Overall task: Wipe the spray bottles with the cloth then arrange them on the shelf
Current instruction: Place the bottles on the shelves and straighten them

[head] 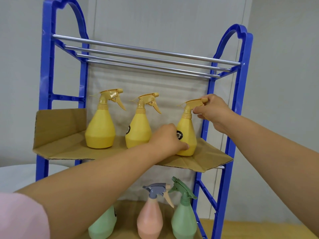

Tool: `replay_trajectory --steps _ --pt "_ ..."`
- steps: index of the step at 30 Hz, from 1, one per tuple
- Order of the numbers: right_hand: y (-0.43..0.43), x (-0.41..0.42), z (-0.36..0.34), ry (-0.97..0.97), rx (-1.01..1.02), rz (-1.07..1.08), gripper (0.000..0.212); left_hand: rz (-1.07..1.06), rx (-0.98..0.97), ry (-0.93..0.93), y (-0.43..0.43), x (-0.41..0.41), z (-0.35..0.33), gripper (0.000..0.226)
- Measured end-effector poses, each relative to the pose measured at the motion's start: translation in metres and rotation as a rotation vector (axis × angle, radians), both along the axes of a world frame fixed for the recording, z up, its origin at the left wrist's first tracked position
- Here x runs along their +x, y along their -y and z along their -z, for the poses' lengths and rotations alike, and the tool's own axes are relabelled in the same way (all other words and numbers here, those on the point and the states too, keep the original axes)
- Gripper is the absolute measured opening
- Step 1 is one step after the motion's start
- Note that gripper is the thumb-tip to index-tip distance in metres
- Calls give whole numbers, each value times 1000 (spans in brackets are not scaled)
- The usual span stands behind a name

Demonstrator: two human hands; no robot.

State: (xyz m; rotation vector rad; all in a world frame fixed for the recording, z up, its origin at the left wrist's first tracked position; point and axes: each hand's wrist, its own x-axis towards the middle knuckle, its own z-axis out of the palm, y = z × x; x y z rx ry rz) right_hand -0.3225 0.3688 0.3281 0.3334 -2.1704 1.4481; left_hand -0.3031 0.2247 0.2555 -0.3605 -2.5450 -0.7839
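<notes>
Three yellow spray bottles stand in a row on the cardboard sheet [60,145] of the blue rack's [46,100] middle tier: a left bottle [101,128], a middle bottle [138,130] and a right bottle [187,128]. My left hand [166,138] grips the lower body of the right bottle. My right hand [211,109] pinches that same bottle's trigger head. The bottle stands upright on the cardboard. No cloth is in view.
On the lower tier stand a pale green bottle [103,225] partly hidden by my left arm, a pink bottle with a grey head [150,219] and a green bottle [183,219]. Metal bars [138,54] form the bare top tier. A grey wall is behind.
</notes>
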Motion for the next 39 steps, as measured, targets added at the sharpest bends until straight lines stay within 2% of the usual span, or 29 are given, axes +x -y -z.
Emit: replay_trajectory --steps 3,6,9,12,18,29,32,35,39 --pt "6 -5 2 98 -145 -70 27 -53 20 -27 -1 2 0 63" --pt "9 -8 3 165 -199 -98 21 -73 -5 -30 -2 1 0 69" --pt "9 -9 6 173 -203 -102 20 -39 -21 77 -3 1 0 57" --pt "8 -7 12 115 -148 -80 29 -12 16 123 -4 0 2 48" --pt "7 -9 27 0 -10 36 35 -56 -33 29 -8 1 4 59" --pt "8 -11 34 4 36 70 47 -89 -48 24 -12 0 3 65" --pt "7 -8 35 11 65 81 59 -91 -63 29 -12 1 3 64" --pt "5 2 35 32 66 106 69 -86 -68 27 -9 6 1 59" --pt "-1 22 34 36 102 142 69 -78 -46 -20 1 24 -3 47"
